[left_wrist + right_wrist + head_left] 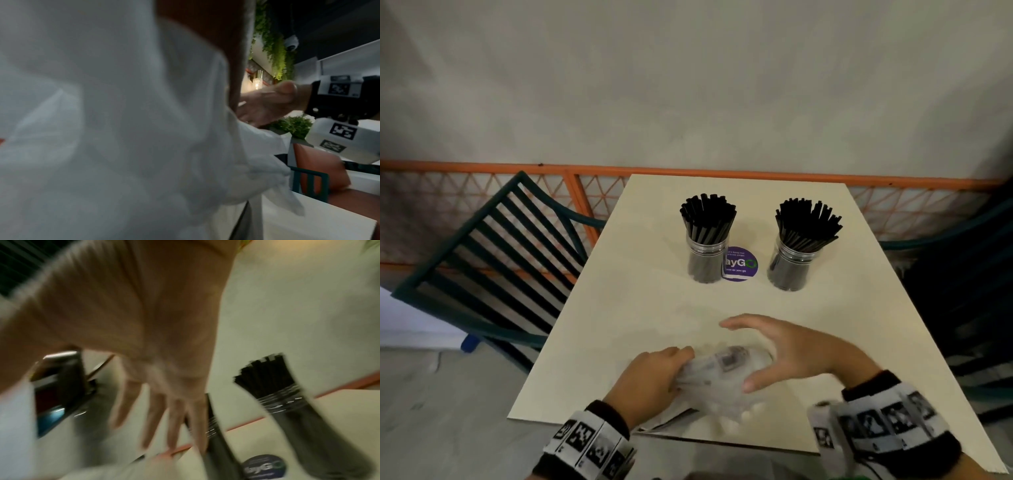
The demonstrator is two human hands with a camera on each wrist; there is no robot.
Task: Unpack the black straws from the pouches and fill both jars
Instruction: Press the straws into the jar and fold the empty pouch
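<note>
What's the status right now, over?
Left hand gripping crumpled empty pouch. Right hand open above it. Both jars full of straws. Nothing blocking.

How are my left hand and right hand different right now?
The left hand grips the crumpled clear pouch with curled fingers; the right hand is open, fingers straight, arched over the pouch without gripping it. The left hand sits nearer the table's near edge; the right reaches further in. Both wear marker-covered wristbands.
</note>
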